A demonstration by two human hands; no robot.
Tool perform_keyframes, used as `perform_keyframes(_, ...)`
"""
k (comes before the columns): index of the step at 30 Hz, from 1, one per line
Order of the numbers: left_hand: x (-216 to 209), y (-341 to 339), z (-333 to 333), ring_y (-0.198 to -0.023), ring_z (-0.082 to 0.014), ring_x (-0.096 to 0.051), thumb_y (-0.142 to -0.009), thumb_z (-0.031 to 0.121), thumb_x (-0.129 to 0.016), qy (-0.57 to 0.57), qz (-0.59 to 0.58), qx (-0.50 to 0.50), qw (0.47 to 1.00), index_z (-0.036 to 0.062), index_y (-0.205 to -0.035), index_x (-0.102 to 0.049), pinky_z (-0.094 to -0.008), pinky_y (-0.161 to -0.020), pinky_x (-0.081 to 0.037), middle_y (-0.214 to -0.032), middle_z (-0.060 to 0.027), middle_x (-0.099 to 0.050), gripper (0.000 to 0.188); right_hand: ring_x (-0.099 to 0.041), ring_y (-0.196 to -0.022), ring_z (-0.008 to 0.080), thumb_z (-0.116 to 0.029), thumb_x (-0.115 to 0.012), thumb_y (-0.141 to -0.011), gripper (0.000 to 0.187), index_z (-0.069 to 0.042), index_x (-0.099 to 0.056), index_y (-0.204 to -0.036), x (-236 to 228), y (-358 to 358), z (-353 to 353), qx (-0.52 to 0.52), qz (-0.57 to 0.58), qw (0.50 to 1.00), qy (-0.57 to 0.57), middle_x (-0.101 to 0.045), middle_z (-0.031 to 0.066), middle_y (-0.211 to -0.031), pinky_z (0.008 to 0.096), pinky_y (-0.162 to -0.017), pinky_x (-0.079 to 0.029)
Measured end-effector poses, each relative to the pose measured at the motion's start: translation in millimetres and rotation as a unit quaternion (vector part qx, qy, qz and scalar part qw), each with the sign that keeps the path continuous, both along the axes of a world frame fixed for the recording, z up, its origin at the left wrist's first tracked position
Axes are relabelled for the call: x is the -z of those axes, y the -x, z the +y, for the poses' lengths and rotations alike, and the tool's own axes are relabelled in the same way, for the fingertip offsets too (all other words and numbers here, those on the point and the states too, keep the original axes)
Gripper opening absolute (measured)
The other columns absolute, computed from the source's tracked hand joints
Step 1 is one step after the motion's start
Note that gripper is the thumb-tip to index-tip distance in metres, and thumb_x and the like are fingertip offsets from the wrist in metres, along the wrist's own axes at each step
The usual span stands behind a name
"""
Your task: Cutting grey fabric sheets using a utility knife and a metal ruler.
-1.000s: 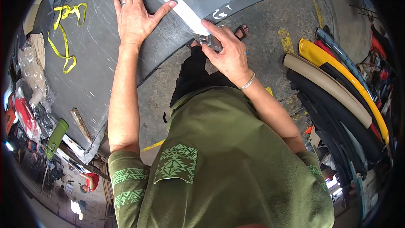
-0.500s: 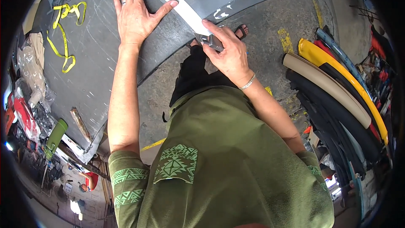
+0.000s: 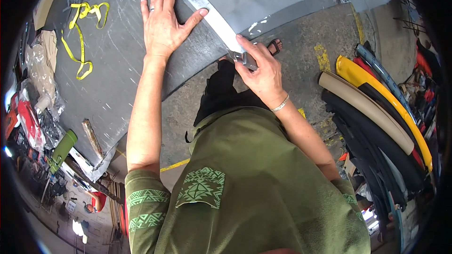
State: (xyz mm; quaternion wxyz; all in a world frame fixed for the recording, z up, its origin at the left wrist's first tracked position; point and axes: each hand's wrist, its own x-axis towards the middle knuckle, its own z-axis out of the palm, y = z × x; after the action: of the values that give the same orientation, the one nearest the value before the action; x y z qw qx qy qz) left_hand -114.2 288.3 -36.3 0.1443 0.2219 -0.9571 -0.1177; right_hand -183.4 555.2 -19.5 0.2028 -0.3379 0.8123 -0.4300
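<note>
My left hand (image 3: 163, 24) lies flat with fingers spread on a dark grey sheet (image 3: 117, 61) spread over the worktable, pressing down beside a long metal straightedge (image 3: 207, 11). The thumb touches the straightedge's edge. My right hand (image 3: 263, 68) grips a small grey utility knife (image 3: 243, 58) at the near end of the straightedge, right at the sheet's front edge, index finger laid along the top of the knife. A bracelet circles the right wrist and a ring sits on the left hand.
A yellow tape measure (image 3: 80, 37) lies on the sheet at far left. Plastic-wrapped goods (image 3: 40, 84) and a green bottle (image 3: 63, 148) crowd the table's left end. Rolled yellow, beige and black material (image 3: 376, 117) lies on the concrete floor at right. A sandalled foot (image 3: 275, 45) shows below the table.
The right hand with the knife has stayed at the near end of the straightedge, shifting only slightly. The left hand has kept its place.
</note>
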Motion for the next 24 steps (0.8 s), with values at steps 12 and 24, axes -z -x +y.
perform_keyframes(12,-3.3,0.6,0.4,-0.154,-0.0316,-0.029,-0.078,0.075,-0.071,0.002,-0.014,-0.003,1.000,0.0110,-0.148,-0.052,-0.0613,-0.125,-0.015,-0.160,-0.0115,-0.042,0.098,-0.068,-0.085,0.0288,-0.008,-0.080,-0.075,0.068,-0.020,-0.063,-0.140,1.0,0.5,-0.4,-0.001,0.008,1.000,0.003,-0.067,0.0081,-0.101,0.0386,-0.076,-0.056)
perform_keyframes(24,-1.6,0.3,0.8,-0.153,-0.0318,-0.031,-0.077,0.076,-0.071,0.010,-0.003,0.000,1.000,0.0109,-0.147,-0.053,-0.0620,-0.124,-0.017,-0.159,-0.0115,-0.043,0.098,-0.068,-0.085,0.0293,-0.007,-0.081,-0.075,0.069,-0.020,-0.063,-0.140,1.3,0.0,0.0,0.000,0.007,1.000,0.001,-0.067,0.0081,-0.102,0.0383,-0.076,-0.057)
